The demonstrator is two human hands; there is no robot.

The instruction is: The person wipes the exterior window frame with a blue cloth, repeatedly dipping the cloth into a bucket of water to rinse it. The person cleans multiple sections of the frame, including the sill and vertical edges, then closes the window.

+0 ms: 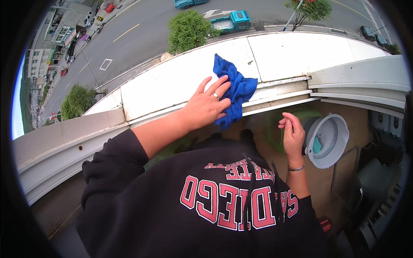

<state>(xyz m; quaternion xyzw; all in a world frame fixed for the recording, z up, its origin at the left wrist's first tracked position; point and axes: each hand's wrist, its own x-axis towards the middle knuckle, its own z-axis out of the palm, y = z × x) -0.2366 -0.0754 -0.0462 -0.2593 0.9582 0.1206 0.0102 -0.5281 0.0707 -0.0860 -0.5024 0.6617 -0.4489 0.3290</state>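
Observation:
A blue cloth [238, 85] lies bunched over the inner edge of a white window ledge [180, 77] and its sliding-window track [277, 95]. My left hand [208, 104], with a ring on one finger, rests on the cloth's left side, its fingers spread over the folds; whether they grip it is hard to tell. My right hand [293, 133] hangs in the air below the track with loosely curled fingers and holds nothing. Just right of it is a pale grey plastic basin [343, 135] with a turquoise sponge or cloth [317, 145] and what looks like water inside.
Beyond the ledge's outer edge is a drop to a street with a turquoise truck [240, 21] and trees [188, 30]. White window frames [358, 75] stand at the right. A green plastic stool or tub [272, 129] is beside the basin, with a metal-framed object [355, 161] nearby.

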